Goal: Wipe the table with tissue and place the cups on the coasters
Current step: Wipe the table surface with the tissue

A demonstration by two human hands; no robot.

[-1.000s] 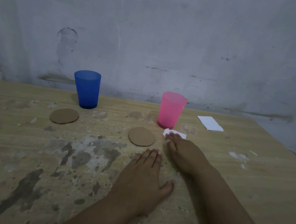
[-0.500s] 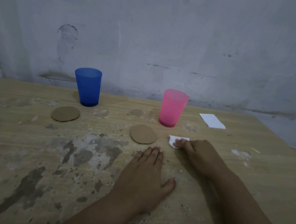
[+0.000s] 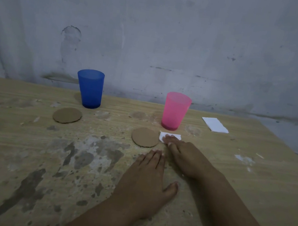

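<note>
My right hand [image 3: 188, 160] lies fingers-down on the tissue [image 3: 169, 137], pressing it flat to the table [image 3: 249, 186] rather than pinching it; the fingertips cover the tissue's near edge and the white far edge shows past them. My left hand [image 3: 146, 178] rests open, palm down, fingers together and thumb out to the right, holding nothing, just behind and left of the right hand.

The tissue sits just right of the near coaster [image 3: 145, 137], nearly touching its rim, and just in front of the pink cup [image 3: 175, 111]. That cup stands upright on bare table behind the coaster, not on it. Farther left, the blue cup [image 3: 90, 88] stands upright near the wall [image 3: 174, 39], with the second coaster [image 3: 67, 115] in front of it and a little left, apart from it. A folded white sheet [image 3: 215, 124] lies well right of the pink cup. The tabletop is worn and blotched with grey patches [image 3: 88, 154] left of my hands.
</note>
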